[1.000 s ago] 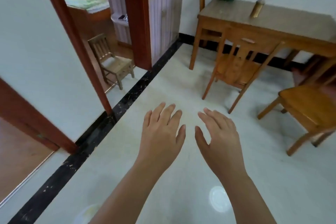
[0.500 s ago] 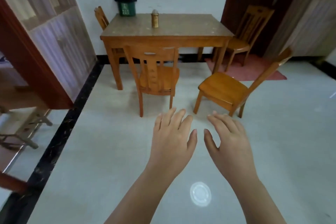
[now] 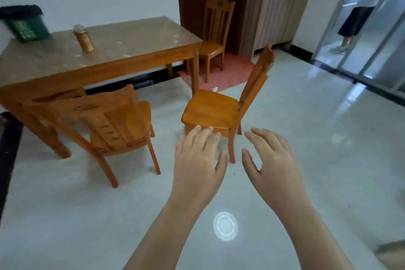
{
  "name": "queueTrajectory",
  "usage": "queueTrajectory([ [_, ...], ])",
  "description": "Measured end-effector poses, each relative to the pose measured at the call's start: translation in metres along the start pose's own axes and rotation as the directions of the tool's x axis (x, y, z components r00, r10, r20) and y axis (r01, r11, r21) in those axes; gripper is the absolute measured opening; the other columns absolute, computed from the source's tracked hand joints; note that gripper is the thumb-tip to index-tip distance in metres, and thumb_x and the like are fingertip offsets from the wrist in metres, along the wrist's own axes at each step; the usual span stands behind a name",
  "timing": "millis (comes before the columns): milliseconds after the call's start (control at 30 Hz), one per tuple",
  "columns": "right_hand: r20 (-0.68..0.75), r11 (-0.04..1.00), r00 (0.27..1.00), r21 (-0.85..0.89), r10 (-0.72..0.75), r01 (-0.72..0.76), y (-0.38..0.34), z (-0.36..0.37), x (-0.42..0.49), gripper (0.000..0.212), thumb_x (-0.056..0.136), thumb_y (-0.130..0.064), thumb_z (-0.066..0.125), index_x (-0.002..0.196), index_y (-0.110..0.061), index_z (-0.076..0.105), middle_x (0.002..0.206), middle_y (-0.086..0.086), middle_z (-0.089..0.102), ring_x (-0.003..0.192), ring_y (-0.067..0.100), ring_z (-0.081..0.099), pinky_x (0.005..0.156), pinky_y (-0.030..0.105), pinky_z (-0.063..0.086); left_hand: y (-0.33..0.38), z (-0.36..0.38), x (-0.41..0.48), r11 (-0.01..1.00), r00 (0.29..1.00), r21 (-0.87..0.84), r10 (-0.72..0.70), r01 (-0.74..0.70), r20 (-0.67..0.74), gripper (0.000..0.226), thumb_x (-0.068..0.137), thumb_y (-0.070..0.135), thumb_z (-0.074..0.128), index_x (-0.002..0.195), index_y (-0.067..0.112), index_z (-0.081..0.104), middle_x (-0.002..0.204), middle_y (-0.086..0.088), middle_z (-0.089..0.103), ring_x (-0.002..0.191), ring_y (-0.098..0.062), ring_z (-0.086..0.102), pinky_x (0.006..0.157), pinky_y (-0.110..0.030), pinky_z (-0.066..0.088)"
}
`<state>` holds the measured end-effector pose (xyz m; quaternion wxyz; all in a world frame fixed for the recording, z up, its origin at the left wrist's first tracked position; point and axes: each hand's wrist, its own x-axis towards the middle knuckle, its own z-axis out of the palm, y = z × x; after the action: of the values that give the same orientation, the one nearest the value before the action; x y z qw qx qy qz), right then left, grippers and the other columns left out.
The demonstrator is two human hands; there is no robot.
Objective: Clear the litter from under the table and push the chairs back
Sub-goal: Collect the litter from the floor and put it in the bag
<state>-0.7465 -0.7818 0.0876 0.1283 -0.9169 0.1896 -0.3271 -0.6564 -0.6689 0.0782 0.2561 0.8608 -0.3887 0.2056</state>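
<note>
A wooden table point(image 3: 122, 55) stands at the upper left. Two wooden chairs are pulled out from it: one chair point(image 3: 114, 120) at its front side, another chair point(image 3: 217, 107) off its right corner, turned sideways. A small white scrap of litter point(image 3: 215, 89) lies on the floor near the table's right leg, at the edge of a red mat. My left hand point(image 3: 198, 160) and my right hand point(image 3: 272, 160) hover over the floor in front of the chairs, fingers spread, holding nothing.
A third chair point(image 3: 215, 35) stands by a dark door behind the table. A green bin point(image 3: 26, 24) and a golden canister point(image 3: 84, 38) sit on the tabletop. A person point(image 3: 359, 13) stands beyond the glass partition at the far right. Pale tiled floor point(image 3: 306, 138) spreads around me.
The view has swung right and moved closer to the table and chairs. Both hands stay out in front, open and apart from everything.
</note>
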Motion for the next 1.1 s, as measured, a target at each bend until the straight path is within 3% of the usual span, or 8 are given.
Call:
queueTrajectory([
  [300,-0.119,0.973,0.973,-0.097,0.195,-0.207,0.115,0.007,0.054,0.032,0.077,-0.009,0.07,0.107,-0.002,0.064,0.11,0.016,0.066,0.103,0.037,0.06,0.087,0.056,0.047,0.057,0.104,0.094,0.968,0.974,-0.118,0.225,-0.222,0.014,0.031,0.078,0.029,0.068,0.103,0.011,0.069,0.109,-0.009,0.069,0.108,-0.028,0.061,0.091,-0.049,0.043],
  [400,-0.144,0.968,0.968,-0.119,0.204,-0.221,0.167,0.007,0.081,0.03,0.079,-0.012,0.066,0.107,-0.001,0.065,0.109,0.017,0.066,0.102,0.037,0.06,0.085,0.054,0.048,0.084,0.143,0.134,0.958,0.967,-0.144,0.254,-0.249,0.017,0.031,0.08,0.03,0.06,0.103,0.012,0.069,0.11,-0.008,0.069,0.108,-0.027,0.061,0.091,-0.048,0.044],
  [633,-0.16,0.968,0.968,-0.129,0.195,-0.217,0.29,-0.007,0.159,0.031,0.08,-0.015,0.057,0.107,-0.001,0.064,0.11,0.017,0.065,0.102,0.036,0.06,0.087,0.053,0.047,0.154,0.23,0.226,0.962,0.966,-0.196,0.218,-0.189,0.139,0.033,0.084,0.028,0.059,0.112,0.011,0.064,0.118,-0.009,0.064,0.117,-0.028,0.054,0.099,-0.046,0.038],
  [1100,-0.089,0.945,0.955,-0.141,0.283,-0.294,0.49,0.036,0.281,0.032,0.078,-0.016,0.058,0.106,-0.001,0.065,0.109,0.017,0.066,0.103,0.036,0.06,0.085,0.055,0.047,0.227,0.41,0.374,0.955,0.952,-0.211,0.248,-0.209,0.179,0.031,0.08,0.02,0.063,0.107,0.005,0.065,0.112,-0.013,0.066,0.111,-0.032,0.058,0.093,-0.049,0.043],
])
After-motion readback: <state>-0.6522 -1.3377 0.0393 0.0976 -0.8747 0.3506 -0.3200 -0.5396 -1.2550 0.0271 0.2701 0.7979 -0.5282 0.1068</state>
